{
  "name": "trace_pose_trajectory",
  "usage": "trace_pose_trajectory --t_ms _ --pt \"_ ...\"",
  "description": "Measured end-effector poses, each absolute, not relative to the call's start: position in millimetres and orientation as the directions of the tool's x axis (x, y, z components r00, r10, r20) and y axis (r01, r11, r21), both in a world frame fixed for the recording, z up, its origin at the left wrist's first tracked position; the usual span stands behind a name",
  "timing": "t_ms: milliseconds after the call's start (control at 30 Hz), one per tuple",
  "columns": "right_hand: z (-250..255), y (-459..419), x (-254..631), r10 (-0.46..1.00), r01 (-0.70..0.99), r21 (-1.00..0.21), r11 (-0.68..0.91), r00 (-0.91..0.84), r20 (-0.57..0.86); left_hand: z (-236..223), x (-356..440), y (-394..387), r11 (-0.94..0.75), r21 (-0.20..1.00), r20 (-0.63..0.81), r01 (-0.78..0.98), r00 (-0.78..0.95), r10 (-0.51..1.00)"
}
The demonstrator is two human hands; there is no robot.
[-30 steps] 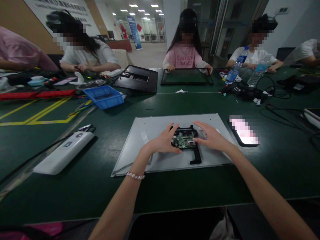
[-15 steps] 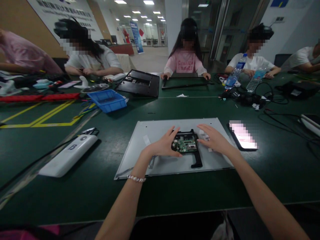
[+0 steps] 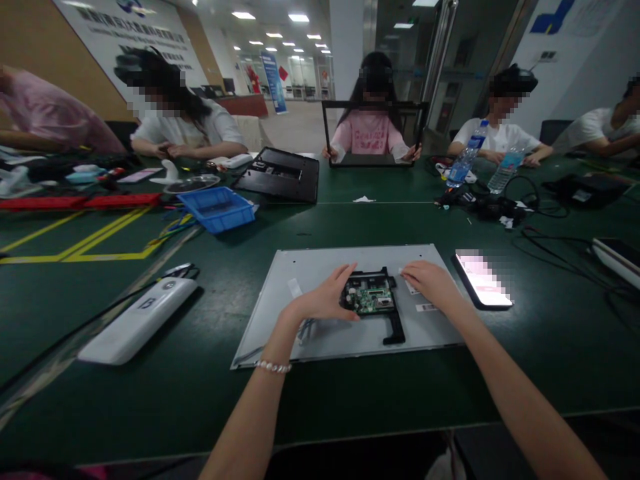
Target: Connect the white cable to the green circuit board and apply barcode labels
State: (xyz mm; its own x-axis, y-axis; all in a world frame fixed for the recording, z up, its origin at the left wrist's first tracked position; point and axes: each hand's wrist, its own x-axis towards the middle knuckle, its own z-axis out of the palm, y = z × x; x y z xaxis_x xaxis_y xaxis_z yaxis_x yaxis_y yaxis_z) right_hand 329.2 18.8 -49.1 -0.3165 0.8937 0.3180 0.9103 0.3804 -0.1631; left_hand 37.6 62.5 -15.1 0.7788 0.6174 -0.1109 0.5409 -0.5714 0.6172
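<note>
A flat grey-white panel point(image 3: 270, 300) lies on the table before me. On it rests a black bracket point(image 3: 397, 327) carrying a green circuit board point(image 3: 371, 301). My left hand point(image 3: 325, 297) is at the board's left edge, thumb and fingers spread apart around that side; whether it touches is unclear. Just right of the bracket, my right hand point(image 3: 427, 279) is low over the panel with its fingers drawn together. Anything between those fingertips is hidden. Small white labels point(image 3: 426, 307) show on the panel below the right hand.
A phone point(image 3: 484, 280) lies right of the panel, a white power bank point(image 3: 139, 321) with a cable to the left. Farther off are a blue bin point(image 3: 217, 210), a black laptop-like casing point(image 3: 280, 175) and water bottles point(image 3: 467, 157). Across the table, a person holds up a black frame point(image 3: 370, 165).
My right hand's fingers have gone from spread to drawn together, uncovering more of the labels. My left hand stays nearly in place. The person opposite has raised the black frame upright.
</note>
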Motion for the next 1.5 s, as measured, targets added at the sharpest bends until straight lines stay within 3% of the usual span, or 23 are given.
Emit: trace_pose_trajectory --t_ms 400,567,933,1500 --pt "-48.5 18.9 325.7 0.904 0.913 -0.275 0.300 -0.179 0.389 -16.5 36.8 63.1 -0.568 0.615 -0.107 0.547 0.771 0.628" --pt "-34.8 31.4 305.8 0.900 0.880 -0.327 0.346 -0.212 0.381 -20.5 35.6 64.5 -0.584 0.610 -0.085 0.535 0.778 0.623" --pt "-27.9 57.6 243.9 0.895 0.877 -0.214 0.429 -0.382 0.231 -16.5 39.9 60.2 -0.584 0.596 -0.093 0.551 0.769 0.632" --pt "-33.0 55.4 235.9 0.892 0.856 -0.265 0.444 -0.395 0.220 -18.5 39.7 60.1 -0.585 0.618 -0.074 0.526 0.779 0.622"
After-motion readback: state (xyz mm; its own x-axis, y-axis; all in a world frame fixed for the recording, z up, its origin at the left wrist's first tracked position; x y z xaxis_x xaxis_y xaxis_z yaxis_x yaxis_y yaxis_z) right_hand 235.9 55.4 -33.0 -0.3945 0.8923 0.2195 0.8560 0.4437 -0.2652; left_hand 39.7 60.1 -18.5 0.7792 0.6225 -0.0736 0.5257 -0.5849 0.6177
